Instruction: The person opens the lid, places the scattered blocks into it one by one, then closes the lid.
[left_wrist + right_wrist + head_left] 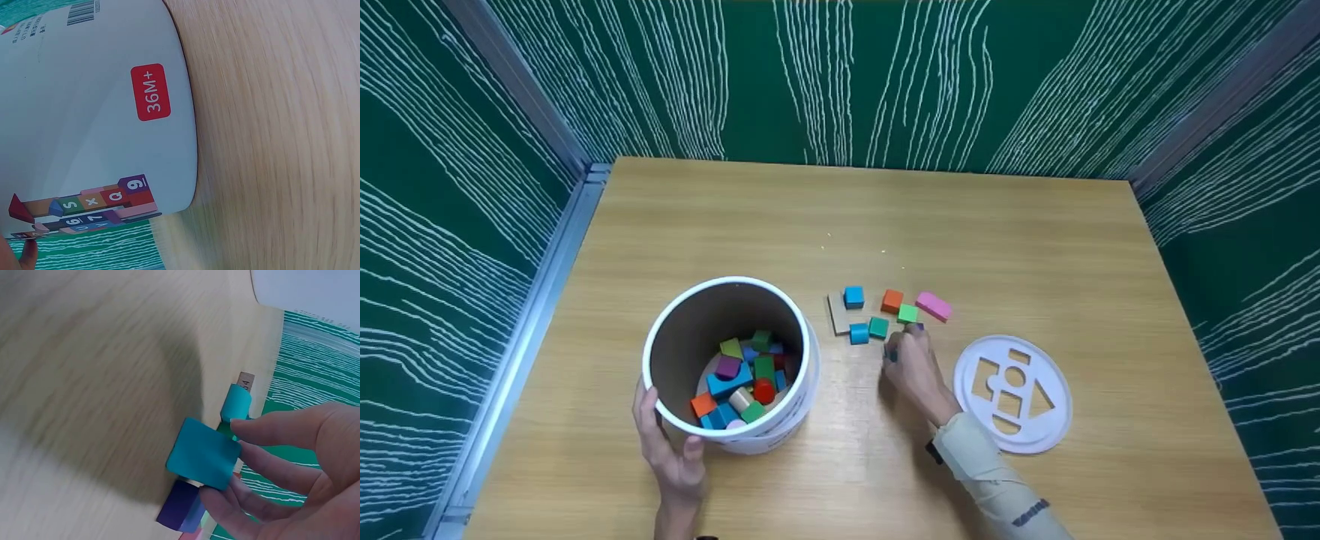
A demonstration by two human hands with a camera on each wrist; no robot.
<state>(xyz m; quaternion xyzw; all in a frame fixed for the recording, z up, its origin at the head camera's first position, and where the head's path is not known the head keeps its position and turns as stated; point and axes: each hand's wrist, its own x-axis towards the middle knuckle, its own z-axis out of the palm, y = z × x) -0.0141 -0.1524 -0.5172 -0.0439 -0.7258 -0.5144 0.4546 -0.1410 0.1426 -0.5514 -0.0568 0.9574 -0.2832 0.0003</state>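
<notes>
My left hand rests against the near left side of a white bucket, its fingers and thumb spread on the outside near the rim. Wooden blocks of many colours lie inside the bucket. Between the thumb and fingers of my right hand is a pinched teal block, just right of the bucket. Beside that block, a purple block sits under the fingertips. A blue rounded block and a green block lie just beyond the hand. The left wrist view mostly shows the bucket's printed wall.
A white lid with shaped holes lies flat, right of my right hand. Farther out are a blue cube, an orange block, a light green block, a pink block and a flat pale piece. Green walls surround the table.
</notes>
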